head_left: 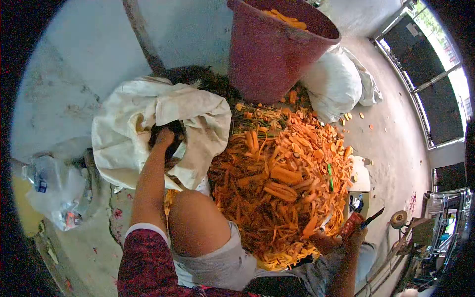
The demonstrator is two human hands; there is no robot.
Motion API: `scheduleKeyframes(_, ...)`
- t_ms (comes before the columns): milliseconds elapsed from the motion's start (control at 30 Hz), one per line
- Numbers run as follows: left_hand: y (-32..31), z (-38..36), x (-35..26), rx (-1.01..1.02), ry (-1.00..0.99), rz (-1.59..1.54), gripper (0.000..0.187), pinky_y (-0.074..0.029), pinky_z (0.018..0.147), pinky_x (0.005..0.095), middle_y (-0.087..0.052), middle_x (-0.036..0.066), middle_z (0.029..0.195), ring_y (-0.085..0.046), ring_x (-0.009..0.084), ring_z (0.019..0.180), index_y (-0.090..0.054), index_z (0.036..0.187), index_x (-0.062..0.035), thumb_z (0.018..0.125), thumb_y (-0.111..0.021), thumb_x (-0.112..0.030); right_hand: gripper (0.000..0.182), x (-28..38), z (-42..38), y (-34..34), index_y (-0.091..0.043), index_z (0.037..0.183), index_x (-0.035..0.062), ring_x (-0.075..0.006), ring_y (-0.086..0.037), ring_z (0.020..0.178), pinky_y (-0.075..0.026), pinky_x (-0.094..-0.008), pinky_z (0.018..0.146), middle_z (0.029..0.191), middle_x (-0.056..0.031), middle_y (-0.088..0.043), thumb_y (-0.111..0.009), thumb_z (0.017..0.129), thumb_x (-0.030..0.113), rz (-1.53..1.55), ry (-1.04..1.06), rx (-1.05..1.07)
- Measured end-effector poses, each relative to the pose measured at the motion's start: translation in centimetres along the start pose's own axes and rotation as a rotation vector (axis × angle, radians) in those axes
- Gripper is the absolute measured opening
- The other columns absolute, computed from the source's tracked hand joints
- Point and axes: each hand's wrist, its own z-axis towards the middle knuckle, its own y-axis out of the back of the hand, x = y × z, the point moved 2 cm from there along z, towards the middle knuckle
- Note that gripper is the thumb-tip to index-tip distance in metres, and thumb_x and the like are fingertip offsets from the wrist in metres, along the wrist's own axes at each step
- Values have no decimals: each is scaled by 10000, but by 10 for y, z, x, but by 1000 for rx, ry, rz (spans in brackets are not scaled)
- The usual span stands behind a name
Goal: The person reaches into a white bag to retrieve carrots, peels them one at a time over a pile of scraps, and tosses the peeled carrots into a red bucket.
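Note:
My left hand point(166, 136) reaches into the dark mouth of a white woven sack point(205, 111), the arm stretched out past my bare knee; its fingers are hidden inside. At the lower right, my right hand point(353, 239) is closed around a knife point(374, 217), whose dark, pointed blade sticks out up and to the right. A reddish-brown piece point(351, 224) shows at the same hand, its kind unclear. Between the hands spreads a large heap of orange carrot pieces and peelings point(277, 173), with a thin green strip point(330, 175) on it.
A tall maroon tub point(267, 59) with carrots point(286, 20) in it stands behind the heap. Beside it rests a full white sack point(331, 81). Clear plastic bags point(62, 190) lie at the left by the wall. A metal-framed cart point(440, 218) stands at the right.

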Motion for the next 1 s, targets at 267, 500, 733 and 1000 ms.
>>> scheduleKeyframes(267, -25, 38, 6, 80, 270, 53, 384, -405, 748, 382, -526, 221, 901, -524, 317, 820, -527, 923, 22, 708, -440, -284, 291, 41, -19, -59, -491, 876, -18, -107, -473, 515, -396, -198, 466, 657, -26, -503, -590, 690, 182, -182, -68, -7)
scheduleKeyframes(500, -29, 51, 5, 39, 338, 33, 454, -394, 767, 367, -521, 209, 930, -517, 309, 837, -511, 955, 30, 717, -436, -350, 256, 43, -21, -65, -514, 846, -16, -108, -489, 629, -397, -205, 571, 728, -32, -522, -574, 701, 187, -294, -73, 45)
scheduleKeyframes(733, -28, 39, 1, 90, 402, -132, 527, -382, 787, 353, -516, 197, 958, -509, 301, 855, -496, 987, 37, 726, -433, -416, 270, 44, -23, -69, -498, 881, -13, -115, -497, 629, -407, -220, 577, 729, -33, -530, -584, 718, 184, -261, -41, 122)
scheduleKeyframes(1000, 5, -66, -22, 296, 631, -1763, 463, -435, 643, 333, -545, 140, 826, -525, 227, 713, -495, 963, -24, 758, -396, -427, 166, 27, -9, -44, -492, 865, 10, -139, -490, 572, -403, -241, 495, 696, -37, -507, -455, 760, 133, 4, 1, 120)
